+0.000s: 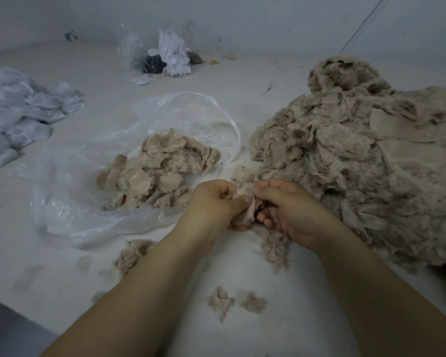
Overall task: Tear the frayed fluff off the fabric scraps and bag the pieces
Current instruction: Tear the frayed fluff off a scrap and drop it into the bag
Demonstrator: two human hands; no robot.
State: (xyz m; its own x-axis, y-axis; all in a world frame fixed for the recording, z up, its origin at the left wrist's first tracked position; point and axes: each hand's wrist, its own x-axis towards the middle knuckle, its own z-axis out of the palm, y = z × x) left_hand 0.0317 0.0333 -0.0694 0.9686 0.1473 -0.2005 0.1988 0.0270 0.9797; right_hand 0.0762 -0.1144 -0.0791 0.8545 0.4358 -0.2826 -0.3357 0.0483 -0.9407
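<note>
I pinch one beige scrap (246, 202) between my left hand (211, 204) and my right hand (289, 210), thumbs close together so the frayed edge can tear cleanly; both hands are curled tight on it, low over the white table (307, 318); the clear bag (88, 202) lies open just left of my hands, cleaned pieces (160, 171) in its mouth (a short drop, I judge); the unsorted heap (358, 155) sits at my right; torn fluff (273, 246) gathers beneath; no writing is legible anywhere.
</note>
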